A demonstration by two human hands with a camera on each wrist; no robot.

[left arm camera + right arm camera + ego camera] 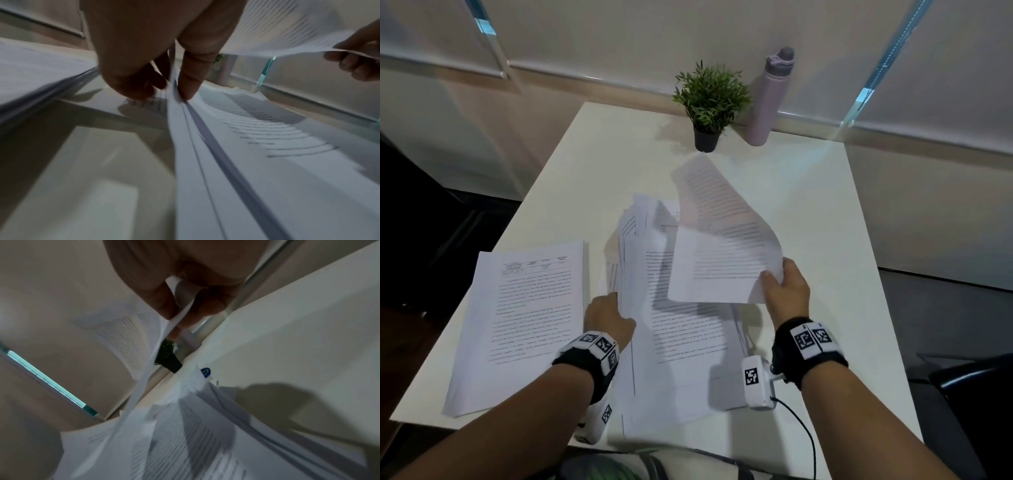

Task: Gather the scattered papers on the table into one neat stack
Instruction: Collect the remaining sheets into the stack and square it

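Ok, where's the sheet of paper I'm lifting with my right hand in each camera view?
Head: lifted sheet right of centre, curling above the pile, pinched by the right hand.
Left wrist: upper right, overhead.
Right wrist: centre, edge-on, running down from the fingers.
Shared landmark: potted plant.

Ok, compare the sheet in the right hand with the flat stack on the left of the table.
The curled white printed sheet is lifted off the white table, pinched by the right hand; the thick white paper stack lies flat, untouched. The sheet bends; the stack stays squared. Both carry printed text.
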